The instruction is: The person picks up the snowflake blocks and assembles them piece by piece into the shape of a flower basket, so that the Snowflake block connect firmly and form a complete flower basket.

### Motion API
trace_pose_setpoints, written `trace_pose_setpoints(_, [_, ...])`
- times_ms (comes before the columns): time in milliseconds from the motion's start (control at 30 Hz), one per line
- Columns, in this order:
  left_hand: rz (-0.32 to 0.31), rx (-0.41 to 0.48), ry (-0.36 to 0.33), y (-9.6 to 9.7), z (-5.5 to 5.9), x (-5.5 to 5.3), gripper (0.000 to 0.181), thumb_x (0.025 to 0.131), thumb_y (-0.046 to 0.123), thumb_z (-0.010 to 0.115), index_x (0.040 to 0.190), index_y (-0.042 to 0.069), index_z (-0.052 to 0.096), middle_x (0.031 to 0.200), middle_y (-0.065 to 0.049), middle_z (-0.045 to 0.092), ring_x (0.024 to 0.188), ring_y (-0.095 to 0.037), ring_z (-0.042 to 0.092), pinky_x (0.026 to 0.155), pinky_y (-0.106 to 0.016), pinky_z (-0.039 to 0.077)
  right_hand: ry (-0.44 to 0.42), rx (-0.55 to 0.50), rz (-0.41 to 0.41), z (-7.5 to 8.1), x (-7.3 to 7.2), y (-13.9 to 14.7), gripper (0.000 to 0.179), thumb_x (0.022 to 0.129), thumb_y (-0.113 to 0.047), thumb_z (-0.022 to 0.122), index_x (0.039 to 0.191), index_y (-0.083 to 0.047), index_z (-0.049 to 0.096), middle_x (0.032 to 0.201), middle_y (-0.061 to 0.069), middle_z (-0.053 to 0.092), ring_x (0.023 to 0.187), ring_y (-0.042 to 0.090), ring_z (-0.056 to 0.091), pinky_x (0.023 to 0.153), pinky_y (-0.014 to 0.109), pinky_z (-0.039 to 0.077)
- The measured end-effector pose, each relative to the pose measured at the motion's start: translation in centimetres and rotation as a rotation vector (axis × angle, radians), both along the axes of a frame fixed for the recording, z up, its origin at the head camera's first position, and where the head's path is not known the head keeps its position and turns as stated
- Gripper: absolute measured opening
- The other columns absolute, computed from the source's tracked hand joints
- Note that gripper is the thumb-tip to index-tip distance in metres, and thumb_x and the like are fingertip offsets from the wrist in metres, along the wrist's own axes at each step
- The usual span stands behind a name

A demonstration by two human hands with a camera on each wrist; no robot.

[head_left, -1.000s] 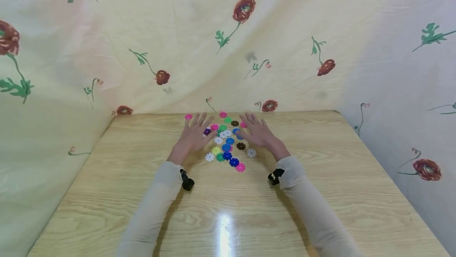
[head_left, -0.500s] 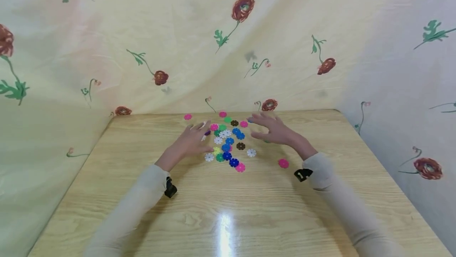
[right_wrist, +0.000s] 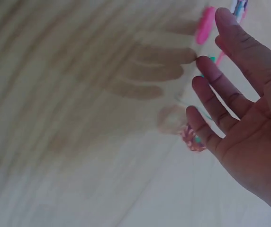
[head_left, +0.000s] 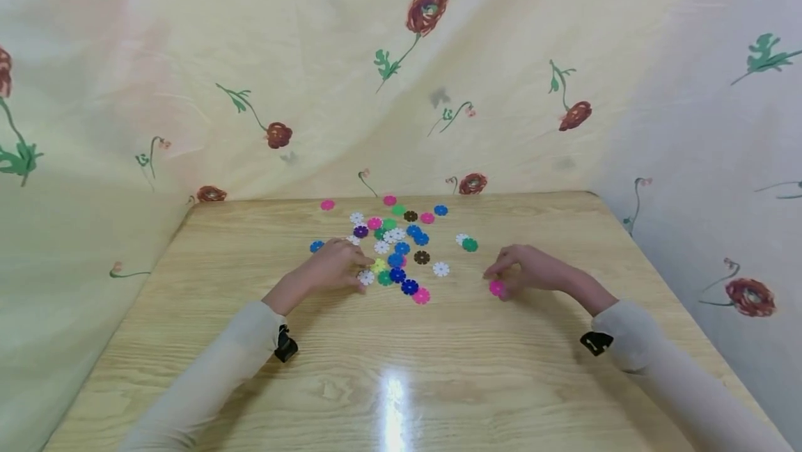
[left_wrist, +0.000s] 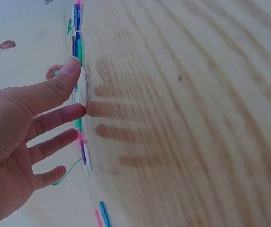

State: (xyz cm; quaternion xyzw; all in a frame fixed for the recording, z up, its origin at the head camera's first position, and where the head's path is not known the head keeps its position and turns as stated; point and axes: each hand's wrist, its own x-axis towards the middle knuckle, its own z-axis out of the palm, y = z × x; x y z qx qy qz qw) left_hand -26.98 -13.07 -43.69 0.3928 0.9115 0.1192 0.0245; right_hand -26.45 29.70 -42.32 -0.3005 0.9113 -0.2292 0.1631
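Flower-shaped plastic discs in several colours lie scattered on the wooden table. My left hand (head_left: 332,265) is at the left edge of the cluster, thumb and fingers spread around a white disc (head_left: 366,277). In the left wrist view, the thumb and index fingertips of my left hand (left_wrist: 26,127) stand apart at the row of discs, close over the wood. My right hand (head_left: 529,269) is off to the right by a lone pink disc (head_left: 497,288), thumb and fingers on either side of it. The right wrist view has that pink disc lying near the thumb tip of my right hand (right_wrist: 249,118), fingers loosely spread.
Left of the cluster lies a blue disc (head_left: 317,246). A green disc (head_left: 470,245) overlaps a white one between the cluster and my right hand. Along the back edge of the table (head_left: 401,354) hangs a flowered cloth (head_left: 351,76), which also covers both sides.
My hands have moved apart and toward me, from over the cluster to the white disc on the left and the pink disc on the right. Several discs they covered now show.
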Motion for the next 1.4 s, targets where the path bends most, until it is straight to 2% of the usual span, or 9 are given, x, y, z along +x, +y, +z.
trace_pose_setpoints(133, [0.006, 0.015, -0.015, -0.1, -0.2, -0.2, 0.046, 0.082, 0.031, 0.084, 0.121, 0.01, 0.075, 0.112, -0.007, 0.075, 0.105, -0.024, 0.069, 0.102, -0.05, 0.05, -0.055, -0.072, -0.021, -0.9, 0.0, 0.7, 0.03, 0.08, -0.019, 0.088, 0.107, -0.012, 0.08, 0.1, 0.003, 0.068, 0.093, 0.017, 0.059, 0.079, 0.028, 0.049])
trace_pose_setpoints(267, [0.01, 0.048, -0.02, 0.0, -0.5, -0.4, 0.036, 0.084, 0.026, 0.083, 0.115, 0.01, 0.078, 0.105, -0.006, 0.074, 0.098, -0.022, 0.068, 0.096, -0.045, 0.053, -0.048, -0.105, -0.004, -1.4, -0.2, 0.8, 0.02, 0.079, -0.013, 0.088, 0.097, -0.012, 0.078, 0.095, 0.003, 0.066, 0.088, 0.014, 0.058, 0.076, 0.024, 0.049])
trace_pose_setpoints(400, [0.039, 0.064, -0.036, 0.2, -0.6, -0.6, 0.03, 0.084, 0.026, 0.083, 0.11, 0.011, 0.079, 0.098, -0.003, 0.074, 0.092, -0.019, 0.067, 0.096, -0.044, 0.052, -0.059, -0.102, 0.014, -1.6, -0.7, 0.5, 0.02, 0.079, -0.008, 0.087, 0.093, -0.012, 0.074, 0.09, 0.001, 0.064, 0.084, 0.013, 0.056, 0.073, 0.022, 0.049])
trace_pose_setpoints(633, [0.039, 0.078, -0.061, 0.5, -0.3, -0.7, 0.027, 0.082, 0.024, 0.085, 0.106, 0.012, 0.08, 0.097, 0.001, 0.076, 0.091, -0.015, 0.068, 0.1, -0.045, 0.05, -0.165, -0.134, 0.045, -1.5, -1.1, -0.6, 0.017, 0.084, 0.003, 0.078, 0.091, -0.009, 0.068, 0.082, 0.002, 0.068, 0.076, 0.013, 0.059, 0.069, 0.025, 0.053])
trace_pose_setpoints(800, [0.018, 0.071, -0.09, 0.6, -0.3, -0.8, 0.03, 0.083, 0.018, 0.085, 0.113, 0.015, 0.079, 0.099, 0.002, 0.075, 0.09, -0.014, 0.067, 0.102, -0.049, 0.048, -0.152, -0.121, 0.061, -1.3, -1.5, -1.3, 0.02, 0.082, 0.004, 0.079, 0.092, -0.009, 0.069, 0.083, 0.003, 0.067, 0.076, 0.012, 0.057, 0.068, 0.023, 0.051])
trace_pose_setpoints(967, [0.023, 0.033, -0.13, 0.7, -0.2, -0.6, 0.029, 0.087, 0.015, 0.081, 0.115, 0.02, 0.078, 0.097, 0.002, 0.069, 0.093, -0.016, 0.061, 0.108, -0.058, 0.041, -0.128, -0.121, 0.095, -1.3, -1.8, -1.9, 0.018, 0.084, 0.003, 0.078, 0.095, -0.01, 0.071, 0.086, 0.003, 0.067, 0.078, 0.013, 0.057, 0.07, 0.023, 0.051])
trace_pose_setpoints(1167, [0.061, 0.007, -0.137, 0.7, -0.4, -0.7, 0.021, 0.089, 0.021, 0.079, 0.109, 0.024, 0.072, 0.102, 0.003, 0.063, 0.101, -0.02, 0.054, 0.114, -0.061, 0.033, -0.117, -0.124, 0.094, -1.1, -2.1, -2.4, 0.017, 0.085, 0.0, 0.079, 0.095, -0.011, 0.07, 0.088, 0.001, 0.068, 0.08, 0.014, 0.059, 0.072, 0.025, 0.052])
trace_pose_setpoints(1300, [0.093, 0.014, -0.16, 0.8, -0.1, -0.7, 0.019, 0.089, 0.021, 0.08, 0.102, 0.022, 0.067, 0.094, 0.002, 0.061, 0.095, -0.02, 0.05, 0.113, -0.06, 0.031, -0.127, -0.122, 0.07, -0.9, -1.9, -3.0, 0.019, 0.085, 0.001, 0.078, 0.096, -0.011, 0.068, 0.09, 0.003, 0.068, 0.082, 0.015, 0.059, 0.074, 0.026, 0.053])
trace_pose_setpoints(1400, [0.113, 0.021, -0.182, 1.1, 0.0, -0.5, 0.019, 0.089, 0.02, 0.08, 0.098, 0.021, 0.063, 0.089, 0.002, 0.06, 0.091, -0.02, 0.051, 0.117, -0.062, 0.027, -0.118, -0.123, 0.06, -0.9, -1.6, -3.3, 0.017, 0.087, 0.004, 0.075, 0.096, -0.009, 0.069, 0.091, 0.005, 0.068, 0.082, 0.016, 0.059, 0.075, 0.026, 0.053])
